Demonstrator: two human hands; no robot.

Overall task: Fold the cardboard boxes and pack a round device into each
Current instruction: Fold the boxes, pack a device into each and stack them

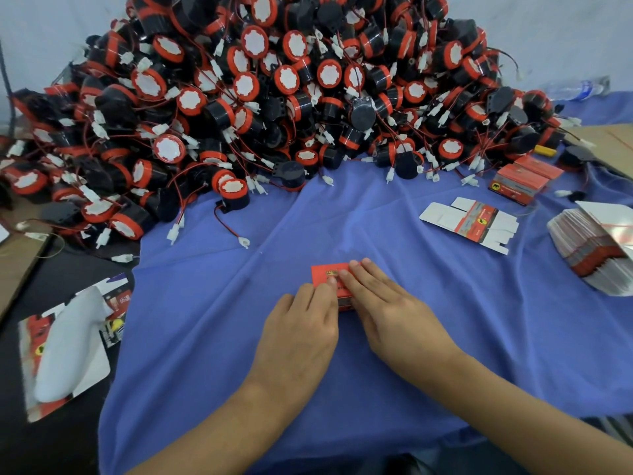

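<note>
Packing looked barely begun: left hand [301,323] and right hand [387,303] pressed flat, fingers straight, on one red box [327,272]; few finished boxes [524,181] stood beside a huge pile of devices [274,97].

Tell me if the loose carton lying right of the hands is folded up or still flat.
Flat, not folded: the carton lies spread on the blue cloth, its white flaps splayed out and no walls raised.

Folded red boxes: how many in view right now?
3. One box at centre, under the left hand and right hand; two more boxes side by side at far right, by the pile of devices. Others may be hidden behind them.
</note>
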